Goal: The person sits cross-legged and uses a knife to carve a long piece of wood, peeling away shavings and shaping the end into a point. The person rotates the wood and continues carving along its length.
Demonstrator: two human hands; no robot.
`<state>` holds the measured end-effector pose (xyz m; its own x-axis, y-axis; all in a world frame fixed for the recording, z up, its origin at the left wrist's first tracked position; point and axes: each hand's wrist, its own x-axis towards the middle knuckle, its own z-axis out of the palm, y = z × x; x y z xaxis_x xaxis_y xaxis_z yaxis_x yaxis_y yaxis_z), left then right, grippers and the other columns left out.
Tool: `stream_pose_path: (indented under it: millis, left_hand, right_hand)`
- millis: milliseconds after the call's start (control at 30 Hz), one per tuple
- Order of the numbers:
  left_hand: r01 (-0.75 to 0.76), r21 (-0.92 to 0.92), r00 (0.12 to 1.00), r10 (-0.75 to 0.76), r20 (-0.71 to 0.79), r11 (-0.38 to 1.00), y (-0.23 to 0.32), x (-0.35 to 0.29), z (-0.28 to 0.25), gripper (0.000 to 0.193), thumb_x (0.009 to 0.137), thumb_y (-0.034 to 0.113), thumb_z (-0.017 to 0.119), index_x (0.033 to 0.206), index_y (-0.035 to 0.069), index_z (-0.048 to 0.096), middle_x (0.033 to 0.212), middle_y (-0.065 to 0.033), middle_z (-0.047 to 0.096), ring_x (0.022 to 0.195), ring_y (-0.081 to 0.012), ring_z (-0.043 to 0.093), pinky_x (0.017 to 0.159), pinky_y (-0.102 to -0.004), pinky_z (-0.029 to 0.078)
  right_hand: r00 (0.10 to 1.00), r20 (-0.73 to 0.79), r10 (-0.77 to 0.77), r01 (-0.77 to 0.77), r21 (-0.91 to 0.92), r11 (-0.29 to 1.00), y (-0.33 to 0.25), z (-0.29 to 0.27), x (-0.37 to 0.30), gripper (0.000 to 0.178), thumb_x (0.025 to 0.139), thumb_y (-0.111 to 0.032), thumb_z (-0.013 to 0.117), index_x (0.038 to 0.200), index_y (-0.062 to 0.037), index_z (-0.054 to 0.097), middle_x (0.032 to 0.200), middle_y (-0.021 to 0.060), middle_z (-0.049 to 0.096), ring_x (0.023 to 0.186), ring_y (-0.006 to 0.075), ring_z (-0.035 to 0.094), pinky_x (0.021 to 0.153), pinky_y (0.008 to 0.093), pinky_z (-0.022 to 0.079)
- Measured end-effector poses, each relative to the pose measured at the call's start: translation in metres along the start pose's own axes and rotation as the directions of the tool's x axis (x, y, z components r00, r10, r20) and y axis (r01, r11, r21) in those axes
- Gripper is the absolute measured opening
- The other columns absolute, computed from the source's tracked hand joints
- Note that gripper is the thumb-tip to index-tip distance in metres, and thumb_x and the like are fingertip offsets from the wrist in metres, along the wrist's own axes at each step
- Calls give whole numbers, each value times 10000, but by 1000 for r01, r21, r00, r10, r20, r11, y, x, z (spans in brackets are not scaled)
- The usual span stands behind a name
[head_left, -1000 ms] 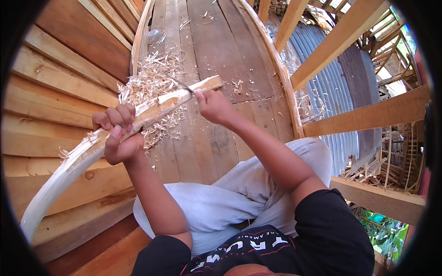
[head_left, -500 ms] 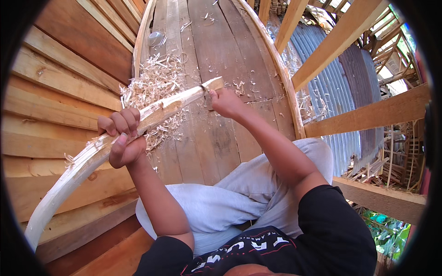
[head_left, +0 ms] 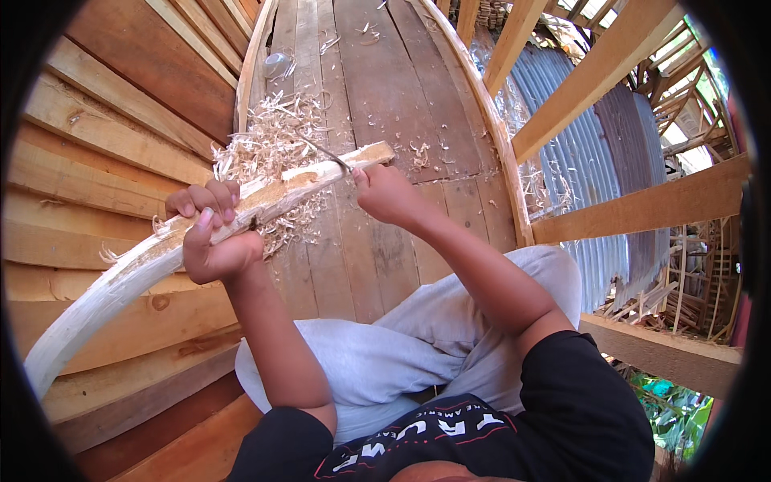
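A long, curved, peeled wooden pole runs from the lower left up to its cut end near the middle. My left hand is wrapped round the pole partway along, thumb on top. Close to the pole's far end, my right hand is closed round a knife, its handle hidden in my fist. The thin dark knife blade lies across the pole and points up and left. Yellowish carved patches and a dark notch show on the pole's pale surface.
Curly wood shavings are heaped on the plank floor beyond the pole. A clear cup-like container lies farther off. Stacked boards line the left side; wooden railings and corrugated metal sheets are at the right.
The pole has shifted slightly down and left, and rolled, showing more of its carved patches. The knife blade now shows lying across it. My right hand has moved slightly left and down.
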<state>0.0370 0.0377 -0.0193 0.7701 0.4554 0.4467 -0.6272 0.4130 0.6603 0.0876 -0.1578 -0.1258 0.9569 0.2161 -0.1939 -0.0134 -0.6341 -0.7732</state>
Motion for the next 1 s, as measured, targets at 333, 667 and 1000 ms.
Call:
stream_pose_path:
  millis: [333, 667, 1000]
  left_hand:
    - [13, -11, 998, -13, -63, 1000, 1, -1, -9, 205, 657, 80, 509, 807, 153, 390, 614, 24, 336, 568, -108, 319, 651, -302, 316]
    - [15, -30, 995, -18, -100, 999, 1, 2, -11, 217, 632, 81, 500, 812, 135, 391, 604, 0, 344, 548, -125, 345, 641, -317, 328]
    - [-18, -22, 997, 16, -81, 1000, 3, 0, -10, 228, 621, 73, 505, 803, 136, 383, 602, 4, 338, 547, -131, 347, 627, -307, 323]
  right_hand:
    - [997, -50, 63, -64, -12, 998, 25, 6, 7, 479, 984, -319, 390, 786, 45, 632, 768, 279, 635, 785, 442, 628, 739, 505, 469]
    - [997, -26, -77, 77, -1, 997, 22, 10, 5, 495, 984, -329, 405, 721, 44, 595, 682, 244, 607, 652, 390, 600, 649, 489, 450]
    - [991, 82, -106, 105, 11, 994, -23, -1, -12, 502, 964, -321, 405, 846, 105, 643, 866, 320, 633, 878, 463, 619, 836, 504, 475]
